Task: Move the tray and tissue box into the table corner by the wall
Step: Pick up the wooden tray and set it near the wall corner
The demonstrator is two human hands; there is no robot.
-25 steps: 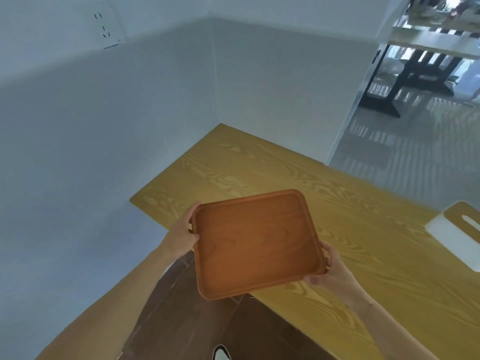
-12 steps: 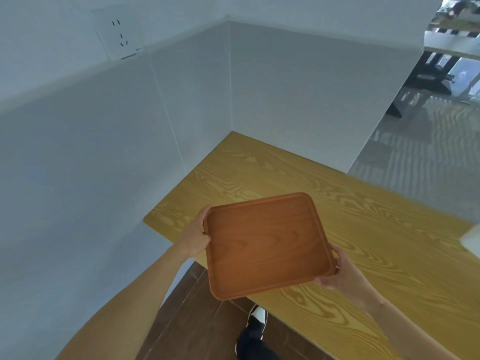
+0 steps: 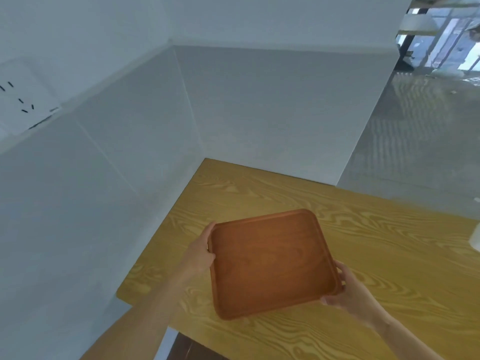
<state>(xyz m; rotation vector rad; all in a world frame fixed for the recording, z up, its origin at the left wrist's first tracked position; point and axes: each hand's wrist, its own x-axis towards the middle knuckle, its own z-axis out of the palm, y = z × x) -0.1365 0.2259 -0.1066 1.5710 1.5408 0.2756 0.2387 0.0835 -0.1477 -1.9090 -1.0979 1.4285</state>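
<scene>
**Tray in carry over table, corner not yet reached**

White walls (image 3: 259, 113) meet in a corner at the far end of the yellow wood-grain table (image 3: 376, 255); the bare tabletop runs right up to them. Wall socket (image 3: 23, 100) sits high at left, well apart from the work.

Tray (image 3: 272, 263): brown wood, empty, held over the table's near-left part, short of the corner. Whether it clears the surface or skims it, cannot tell. Left hand (image 3: 200, 253) grips the left rim; right hand (image 3: 348, 289) grips the near-right corner, fingers curled under.

Tissue box: only a pale sliver at the right frame edge (image 3: 476, 237), probably the box; well apart from the tray.

Risks, as judged:
- Far edge strikes a wall if pushed in fast or skewed.
- Knuckles of left hand pinch against the left wall.
- Tray set too central, leaving no room for the box.
</scene>
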